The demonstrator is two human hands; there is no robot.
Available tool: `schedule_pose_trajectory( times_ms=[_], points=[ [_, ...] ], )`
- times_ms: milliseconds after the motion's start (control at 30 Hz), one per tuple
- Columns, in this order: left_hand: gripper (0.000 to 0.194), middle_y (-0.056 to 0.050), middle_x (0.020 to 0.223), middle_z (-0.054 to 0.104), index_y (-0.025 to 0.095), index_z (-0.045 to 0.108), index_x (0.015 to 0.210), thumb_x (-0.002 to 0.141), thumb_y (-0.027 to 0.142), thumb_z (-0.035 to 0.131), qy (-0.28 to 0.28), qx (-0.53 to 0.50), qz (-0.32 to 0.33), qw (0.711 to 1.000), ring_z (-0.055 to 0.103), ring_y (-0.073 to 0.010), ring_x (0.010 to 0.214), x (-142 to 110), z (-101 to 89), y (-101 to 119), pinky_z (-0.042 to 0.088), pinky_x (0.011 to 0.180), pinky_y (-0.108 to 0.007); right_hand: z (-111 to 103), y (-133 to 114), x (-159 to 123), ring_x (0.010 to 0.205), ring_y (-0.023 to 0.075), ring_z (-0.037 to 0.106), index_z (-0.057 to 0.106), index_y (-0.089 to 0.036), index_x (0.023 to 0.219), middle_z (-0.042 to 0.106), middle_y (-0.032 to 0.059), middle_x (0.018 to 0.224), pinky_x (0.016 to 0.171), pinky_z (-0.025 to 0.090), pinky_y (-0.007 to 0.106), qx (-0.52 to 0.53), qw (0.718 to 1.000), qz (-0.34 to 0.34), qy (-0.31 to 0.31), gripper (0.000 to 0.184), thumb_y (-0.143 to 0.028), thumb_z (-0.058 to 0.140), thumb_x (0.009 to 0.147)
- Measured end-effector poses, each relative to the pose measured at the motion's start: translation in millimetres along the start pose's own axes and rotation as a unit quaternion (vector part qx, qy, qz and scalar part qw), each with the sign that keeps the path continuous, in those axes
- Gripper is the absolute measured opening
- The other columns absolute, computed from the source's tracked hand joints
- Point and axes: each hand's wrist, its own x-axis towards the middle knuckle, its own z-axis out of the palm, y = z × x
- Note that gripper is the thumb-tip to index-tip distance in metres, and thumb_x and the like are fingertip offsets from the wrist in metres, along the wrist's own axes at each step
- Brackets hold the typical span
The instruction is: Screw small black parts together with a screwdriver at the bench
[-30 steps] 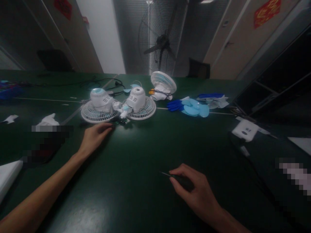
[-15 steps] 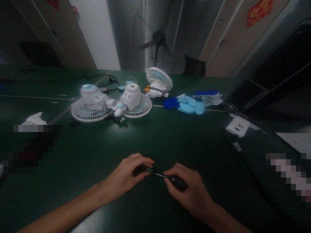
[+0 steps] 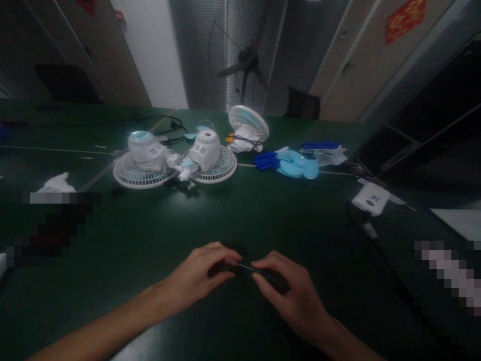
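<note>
My right hand (image 3: 291,288) is closed around the dark handle of a screwdriver (image 3: 276,278), whose thin metal shaft points left. Close beside it, my left hand (image 3: 210,268) pinches something small and dark that is mostly hidden by its fingers. The shaft's tip reaches the left fingertips; whether it touches the piece is unclear. Both hands are low over the green table (image 3: 248,215). Beyond them, two white fan heads (image 3: 148,165) (image 3: 212,160) rest grille-down, with small dark parts (image 3: 182,185) in front.
Farther back sits another white fan (image 3: 248,128) with its cord wrapped round. To its right are a light-blue fan blade (image 3: 296,164) and blue gloves (image 3: 266,159). A white box-like device (image 3: 371,198) with a cable stands at right; crumpled white material (image 3: 56,184) lies at left.
My left hand came back from beside the fans with a small dark piece and met the screwdriver tip. The hands are now slightly closer together, and the piece is less visible.
</note>
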Motion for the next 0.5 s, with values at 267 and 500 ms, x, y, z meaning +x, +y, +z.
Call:
schedule_pose_trajectory(
  times_ms=[267,500],
  points=[
    [0.021,-0.007,0.115,0.074,0.025,0.074,0.118,0.100,0.029,0.063,0.051,0.057,-0.004,0.997,0.069,-0.0205,0.106,1.6,-33.3,-25.4,0.056,0.096,-0.034,-6.4,3.1,-3.8,0.073,0.0190,0.069,0.071,-0.022,0.104,0.071,0.0027,0.086,0.065,0.052,0.031,-0.018,1.000,0.013,0.008,0.010,-0.022,0.064,0.096],
    [0.035,-0.008,0.116,0.075,0.022,0.073,0.120,0.095,0.044,0.063,0.211,0.205,-0.187,0.937,0.070,-0.0245,0.097,-18.3,-125.8,-78.6,0.056,0.087,-0.035,-8.0,4.2,-3.9,0.073,0.0187,0.069,0.071,-0.022,0.104,0.071,0.0023,0.085,0.065,0.052,0.030,-0.018,1.000,0.012,0.010,0.011,-0.023,0.064,0.096]
  ],
)
